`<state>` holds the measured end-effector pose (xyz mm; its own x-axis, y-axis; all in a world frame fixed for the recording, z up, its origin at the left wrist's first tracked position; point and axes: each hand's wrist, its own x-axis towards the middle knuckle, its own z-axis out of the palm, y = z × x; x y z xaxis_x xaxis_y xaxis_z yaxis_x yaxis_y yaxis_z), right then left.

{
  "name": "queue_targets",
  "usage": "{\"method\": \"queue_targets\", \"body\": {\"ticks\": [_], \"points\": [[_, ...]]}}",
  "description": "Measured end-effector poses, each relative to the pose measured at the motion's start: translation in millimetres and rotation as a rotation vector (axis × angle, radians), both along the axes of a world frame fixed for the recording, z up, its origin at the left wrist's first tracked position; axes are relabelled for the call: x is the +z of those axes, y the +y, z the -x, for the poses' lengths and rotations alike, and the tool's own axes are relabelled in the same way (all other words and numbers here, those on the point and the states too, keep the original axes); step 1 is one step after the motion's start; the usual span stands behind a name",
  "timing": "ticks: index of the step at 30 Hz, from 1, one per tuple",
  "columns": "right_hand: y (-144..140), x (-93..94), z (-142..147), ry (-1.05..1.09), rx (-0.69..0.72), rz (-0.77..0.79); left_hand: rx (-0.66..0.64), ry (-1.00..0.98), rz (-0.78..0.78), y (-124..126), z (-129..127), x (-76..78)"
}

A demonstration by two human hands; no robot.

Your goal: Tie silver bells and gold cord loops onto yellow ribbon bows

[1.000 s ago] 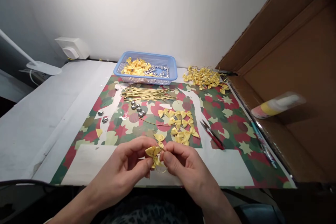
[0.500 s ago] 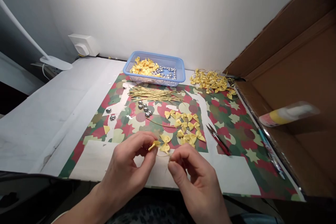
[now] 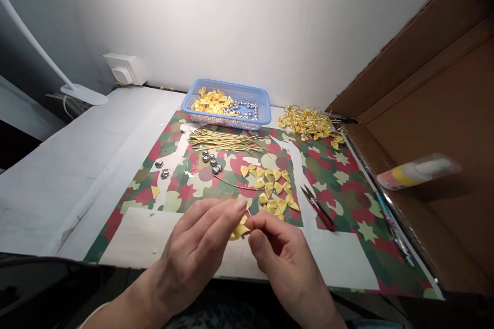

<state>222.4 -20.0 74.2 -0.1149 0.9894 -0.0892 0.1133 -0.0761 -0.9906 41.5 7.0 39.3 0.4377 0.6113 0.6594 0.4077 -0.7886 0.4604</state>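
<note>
**Fingertips of both hands pinched on one yellow bow**

Fingers of my left hand [image 3: 200, 252] lie stretched forward and a little curled, their tips meeting the right hand [image 3: 280, 254] over the near white strip of the patterned mat [image 3: 339, 175]. Between the two sets of fingertips I see a small yellow bow [image 3: 238, 230]: the left fingers cover its far side from above, and the right thumb and forefinger pinch its right edge. Only a folded yellow corner of it shows beneath the left fingertips, so I cannot tell how much of it each hand grips. Both hands are closed on that bow, not slack.

I take the blue basket [image 3: 262, 100] at the far edge of the mat as my landmark. It holds yellow bows and silver beads. Just on the near side of it lies a bundle of gold wires [image 3: 224, 140], spread across the mat. Nearer than those sits a cluster of silver beads [image 3: 211, 160], and to their right a group of loose bows [image 3: 272, 187], which lies just beyond my fingertips. Right of that group lie red-handled snips [image 3: 318, 208]. To the basket's right, a heap of finished bows [image 3: 309, 122] rests by the cardboard wall [image 3: 424, 87]. Left of the basket, a white socket [image 3: 123, 68] is mounted at the wall's foot.
</note>
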Motion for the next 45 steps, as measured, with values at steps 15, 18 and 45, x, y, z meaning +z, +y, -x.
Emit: {"method": "queue_targets", "body": {"ticks": [15,18,45], "points": [[-14,-0.8,-26,-0.074,-0.186,-0.273,-0.206,-0.562,1.104,7,-31,30.7],[-16,-4.8,-24,-0.095,-0.185,-0.297,-0.274,-0.677,1.209,6,-39,32.2],[74,9.5,-186,-0.811,-0.626,-0.243,-0.163,-0.295,0.777,33,-35,-8.4]]}}
